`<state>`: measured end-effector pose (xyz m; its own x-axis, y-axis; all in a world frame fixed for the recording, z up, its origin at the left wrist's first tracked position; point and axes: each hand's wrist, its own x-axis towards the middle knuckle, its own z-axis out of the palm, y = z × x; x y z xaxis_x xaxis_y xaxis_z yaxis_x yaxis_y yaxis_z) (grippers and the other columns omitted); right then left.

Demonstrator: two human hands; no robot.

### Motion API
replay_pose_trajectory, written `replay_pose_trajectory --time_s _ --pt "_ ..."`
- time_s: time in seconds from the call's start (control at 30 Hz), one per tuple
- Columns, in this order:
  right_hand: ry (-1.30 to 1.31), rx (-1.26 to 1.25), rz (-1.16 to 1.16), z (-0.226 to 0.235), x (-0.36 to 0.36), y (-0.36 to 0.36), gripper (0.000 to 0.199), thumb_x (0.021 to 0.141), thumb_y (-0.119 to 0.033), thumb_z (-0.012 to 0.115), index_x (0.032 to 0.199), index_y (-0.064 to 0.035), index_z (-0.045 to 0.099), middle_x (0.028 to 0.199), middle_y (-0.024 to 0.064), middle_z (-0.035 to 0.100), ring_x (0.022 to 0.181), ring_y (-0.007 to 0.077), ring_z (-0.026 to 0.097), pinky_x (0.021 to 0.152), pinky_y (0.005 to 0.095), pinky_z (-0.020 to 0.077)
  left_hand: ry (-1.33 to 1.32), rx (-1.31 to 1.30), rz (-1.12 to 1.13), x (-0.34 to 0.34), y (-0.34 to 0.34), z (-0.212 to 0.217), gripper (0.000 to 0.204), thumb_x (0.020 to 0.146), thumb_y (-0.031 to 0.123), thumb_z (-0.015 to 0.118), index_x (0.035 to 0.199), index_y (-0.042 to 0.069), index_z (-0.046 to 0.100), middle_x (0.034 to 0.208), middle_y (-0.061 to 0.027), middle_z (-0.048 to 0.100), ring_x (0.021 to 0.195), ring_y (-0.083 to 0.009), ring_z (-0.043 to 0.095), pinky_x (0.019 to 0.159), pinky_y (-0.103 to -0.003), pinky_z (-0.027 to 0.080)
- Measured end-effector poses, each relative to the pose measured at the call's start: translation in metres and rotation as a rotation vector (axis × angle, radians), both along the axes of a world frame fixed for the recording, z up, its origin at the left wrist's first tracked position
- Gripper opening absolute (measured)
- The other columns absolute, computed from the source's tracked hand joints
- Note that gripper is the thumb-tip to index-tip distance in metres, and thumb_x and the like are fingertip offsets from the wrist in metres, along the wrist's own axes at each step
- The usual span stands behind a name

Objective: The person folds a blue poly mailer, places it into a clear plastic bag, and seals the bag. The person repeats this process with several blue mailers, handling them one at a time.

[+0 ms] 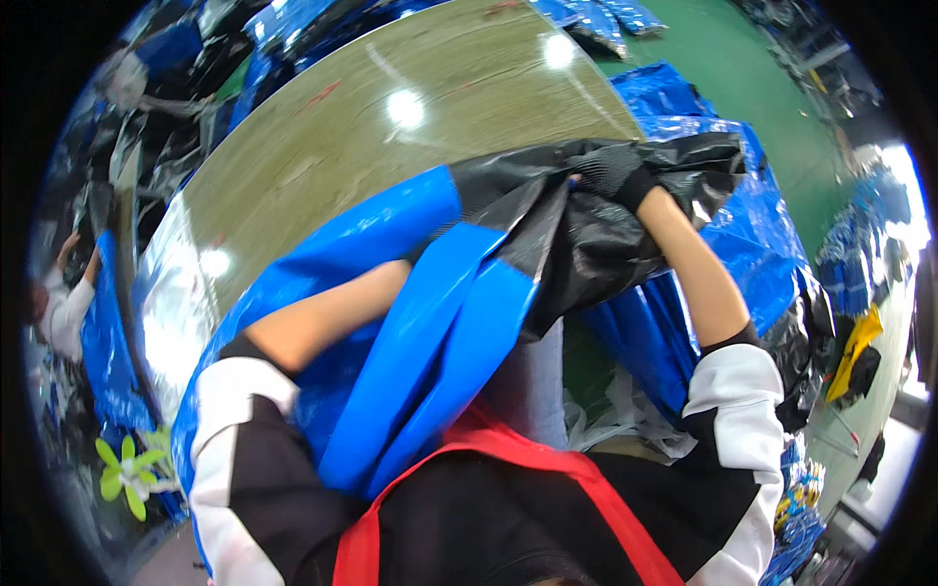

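Right hand point(614, 171) (gloved) clamped on black plastic sheet point(586, 239); left hand hidden inside blue bag point(430, 322), grip can't tell. Best kept taut, pulled evenly over tabletop point(391, 127).

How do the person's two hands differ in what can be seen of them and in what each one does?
The right hand is in plain view, wears a dark glove and grips the black plastic sheet near its upper edge. The left hand is hidden: its bare forearm goes under the blue folded sheet, so its grip cannot be judged. Both arms reach forward over the round table into the same bundle.
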<state>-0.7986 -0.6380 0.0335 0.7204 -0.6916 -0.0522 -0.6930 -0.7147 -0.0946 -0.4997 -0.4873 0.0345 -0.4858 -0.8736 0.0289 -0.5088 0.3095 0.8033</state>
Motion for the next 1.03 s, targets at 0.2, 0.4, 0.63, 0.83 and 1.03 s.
replay_pose_trajectory --time_s 0.2,0.4,0.63,0.83,1.03 --pt "0.058 0.009 0.063 -0.012 -0.004 -0.010 0.033 0.081 -0.020 0.065 0.114 -0.0172 0.067 0.113 0.0115 0.065 0.103 0.0324 0.062 0.087 0.0398 0.0497 -0.363 -0.053 -0.309 0.192 0.172 0.045 0.041 0.091 0.025 0.051 0.129 0.008 0.053 0.132 -0.0198 0.052 0.128 -0.0351 0.045 0.111 -0.049 0.029" --pt "0.084 0.062 0.050 -0.024 -0.024 -0.029 0.040 0.084 -0.012 0.059 0.123 -0.0196 0.062 0.118 0.0139 0.064 0.108 0.0340 0.060 0.090 0.0392 0.0488 -0.747 0.079 0.090 0.337 0.373 0.110 0.039 0.089 0.015 0.050 0.128 0.012 0.054 0.128 -0.0181 0.055 0.125 -0.0371 0.047 0.110 -0.054 0.028" --pt "0.284 0.039 -0.014 -0.041 -0.041 -0.054 0.056 0.083 -0.012 0.057 0.137 -0.0253 0.047 0.124 0.0158 0.058 0.104 0.0395 0.059 0.085 0.0475 0.0502 -0.772 0.247 0.852 0.386 0.530 0.035 0.044 0.098 0.029 0.045 0.140 0.014 0.041 0.136 -0.0212 0.047 0.125 -0.0388 0.044 0.107 -0.048 0.033" --pt "0.379 0.044 -0.078 -0.048 -0.048 -0.069 0.062 0.086 -0.010 0.052 0.141 -0.0350 0.039 0.119 0.0216 0.059 0.094 0.0433 0.062 0.077 0.0504 0.0508 -0.538 0.073 1.133 0.357 0.555 -0.033 0.052 0.095 0.034 0.054 0.141 0.012 0.040 0.144 -0.0211 0.039 0.135 -0.0341 0.036 0.111 -0.043 0.029" --pt "0.411 0.151 -0.166 -0.027 -0.035 -0.053 0.058 0.086 -0.012 0.052 0.142 -0.0233 0.041 0.135 0.0194 0.049 0.109 0.0409 0.057 0.085 0.0465 0.0491 -0.830 -0.345 1.049 0.355 0.529 -0.008 0.039 0.087 0.026 0.067 0.124 0.014 0.060 0.142 -0.0224 0.041 0.137 -0.0303 0.034 0.112 -0.041 0.028"
